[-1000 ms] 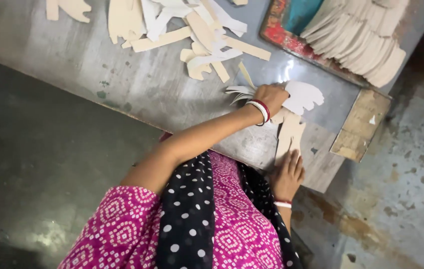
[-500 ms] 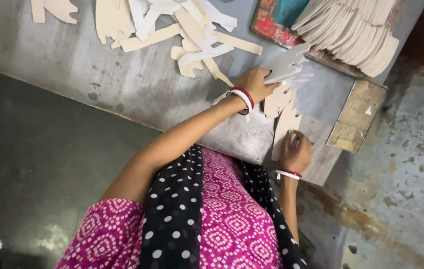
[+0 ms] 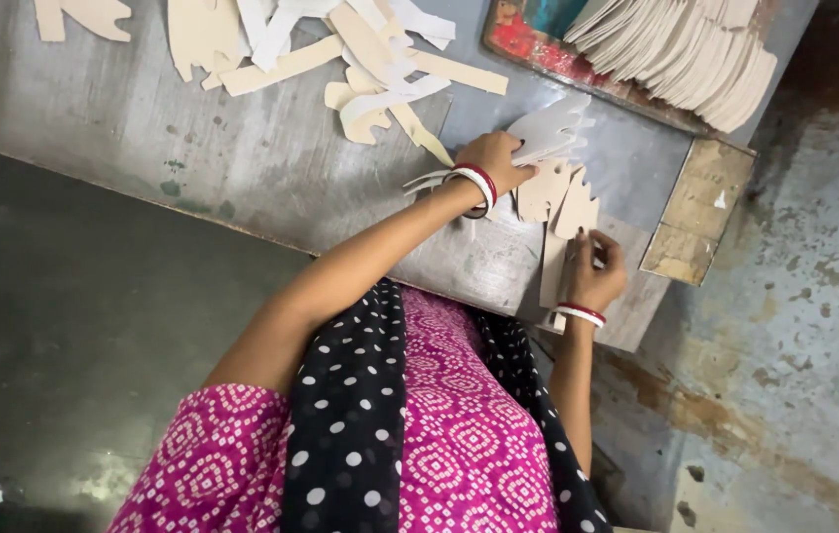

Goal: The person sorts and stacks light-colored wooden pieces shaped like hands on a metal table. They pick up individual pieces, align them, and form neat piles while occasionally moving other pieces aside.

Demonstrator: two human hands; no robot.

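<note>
So the left hand (image 3: 500, 158) pinches a pale grey cutout (image 3: 549, 128) lifted off the metal table (image 3: 242, 168), probably to add it, while the right hand (image 3: 592, 271) grips 2 beige cutouts (image 3: 562, 197) upright, keeping them aligned.

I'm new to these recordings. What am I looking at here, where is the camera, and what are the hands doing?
There is no machine: a person works with bare hands, filmed by one camera worn on their head, looking down. They are at a grey table strewn with beige and white cardboard cut-outs. A stack of cut sheets lies in a red-rimmed tray at the far edge. The left hand has its grip on a white scalloped cut-out. The right hand holds beige cut-outs near the table's edge. Both wrists wear red and white bangles.
</note>
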